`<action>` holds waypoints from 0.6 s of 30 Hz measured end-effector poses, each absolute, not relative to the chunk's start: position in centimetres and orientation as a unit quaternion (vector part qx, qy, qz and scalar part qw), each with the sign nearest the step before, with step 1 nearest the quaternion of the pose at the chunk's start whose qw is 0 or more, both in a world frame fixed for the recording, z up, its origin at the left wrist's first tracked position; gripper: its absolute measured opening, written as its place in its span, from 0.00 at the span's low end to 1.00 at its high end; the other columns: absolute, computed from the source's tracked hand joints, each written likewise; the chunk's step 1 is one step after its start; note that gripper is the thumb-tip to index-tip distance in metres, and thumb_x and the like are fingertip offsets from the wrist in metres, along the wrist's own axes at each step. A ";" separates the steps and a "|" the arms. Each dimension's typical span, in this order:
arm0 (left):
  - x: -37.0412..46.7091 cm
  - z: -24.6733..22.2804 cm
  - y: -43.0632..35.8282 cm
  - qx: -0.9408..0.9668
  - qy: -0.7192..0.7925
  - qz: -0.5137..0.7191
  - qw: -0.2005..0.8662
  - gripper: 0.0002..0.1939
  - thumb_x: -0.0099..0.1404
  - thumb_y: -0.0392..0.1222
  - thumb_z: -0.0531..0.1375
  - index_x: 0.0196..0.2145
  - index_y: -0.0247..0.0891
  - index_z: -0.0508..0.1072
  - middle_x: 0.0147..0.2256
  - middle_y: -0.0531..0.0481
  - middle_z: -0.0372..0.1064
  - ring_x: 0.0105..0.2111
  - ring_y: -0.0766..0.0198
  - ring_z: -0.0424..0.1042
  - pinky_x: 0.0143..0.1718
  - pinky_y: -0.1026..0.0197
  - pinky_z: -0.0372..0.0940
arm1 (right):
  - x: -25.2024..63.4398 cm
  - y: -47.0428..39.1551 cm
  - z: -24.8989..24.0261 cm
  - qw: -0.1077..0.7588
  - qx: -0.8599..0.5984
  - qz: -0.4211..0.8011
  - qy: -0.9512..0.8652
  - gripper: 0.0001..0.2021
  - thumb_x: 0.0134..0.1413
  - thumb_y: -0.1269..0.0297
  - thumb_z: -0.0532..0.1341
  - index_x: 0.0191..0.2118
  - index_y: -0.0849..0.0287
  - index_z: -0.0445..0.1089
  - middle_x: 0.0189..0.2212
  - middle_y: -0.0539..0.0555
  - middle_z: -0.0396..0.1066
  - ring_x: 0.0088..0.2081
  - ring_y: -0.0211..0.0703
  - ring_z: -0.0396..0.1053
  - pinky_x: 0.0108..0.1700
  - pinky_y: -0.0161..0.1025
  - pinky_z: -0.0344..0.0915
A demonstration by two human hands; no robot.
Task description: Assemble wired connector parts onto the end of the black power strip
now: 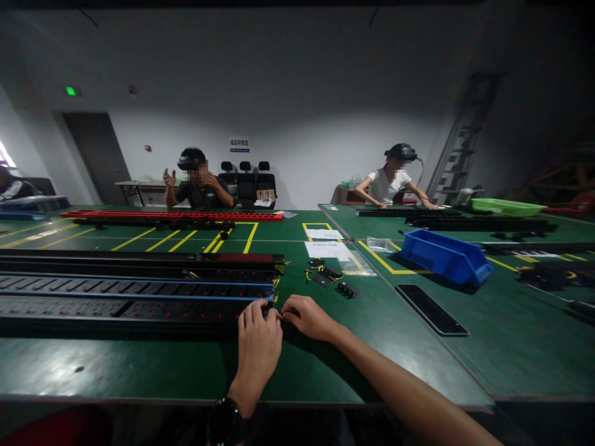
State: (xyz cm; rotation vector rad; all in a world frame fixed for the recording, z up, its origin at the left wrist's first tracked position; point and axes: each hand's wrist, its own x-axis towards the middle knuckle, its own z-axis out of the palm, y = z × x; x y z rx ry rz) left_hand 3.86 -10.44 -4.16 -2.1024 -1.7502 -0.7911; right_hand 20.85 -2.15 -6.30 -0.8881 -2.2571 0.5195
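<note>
Fine work at the right end of the near strip point(186, 308)

The step in hand looks like close fingerwork on a small piece point(279, 315) at that end, perhaps fitting or adjusting it; which of the two, one view cannot settle. The strip lies flat on the worktop point(372, 353), black with red dots, its length running off to the left. Beyond it, parallel, is a blue-edged strip point(139, 287).

The left hand point(259, 337) lies over the end of the near strip, fingers bent forward and thumb toward the small piece. Whether it grips the strip or merely presses on it, I cannot tell, since the fingertips are partly hidden. The right hand point(307, 314) comes in from the other side, thumb and forefinger pinched together on the small piece, just beside the left thumb. That piece is too small to identify.

The next move, as I judge it, calls for a steady left hand on the strip and a light, exact right pinch, with the piece lined up before any force goes on. Slipping or skewing it seems the main risk.

Beyond the right hand, near it but apart, lies a black part point(348, 290). The phone point(430, 310) and blue bin point(430, 257) stand farther right, well clear of both hands.
</note>
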 end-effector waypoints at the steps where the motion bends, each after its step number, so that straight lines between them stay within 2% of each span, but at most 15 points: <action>1: 3.9 -4.2 -10.4 -0.729 -0.609 -0.276 0.143 0.09 0.68 0.36 0.59 0.42 0.39 0.79 0.51 0.40 0.69 0.54 0.49 0.67 0.56 0.45 0.62 | 20.9 -2.2 -6.3 0.324 -0.338 0.197 -0.861 0.04 0.62 0.70 0.63 0.35 0.59 0.74 0.33 0.52 0.72 0.36 0.41 0.70 0.39 0.35 0.63; 18: 3.8 -4.3 -10.4 -0.733 -0.604 -0.269 0.159 0.10 0.70 0.37 0.59 0.44 0.43 0.79 0.51 0.41 0.69 0.53 0.50 0.67 0.55 0.45 0.63 | 20.7 -2.4 -6.3 0.330 -0.352 0.185 -0.856 0.05 0.60 0.72 0.63 0.36 0.58 0.76 0.33 0.52 0.74 0.36 0.40 0.71 0.40 0.35 0.63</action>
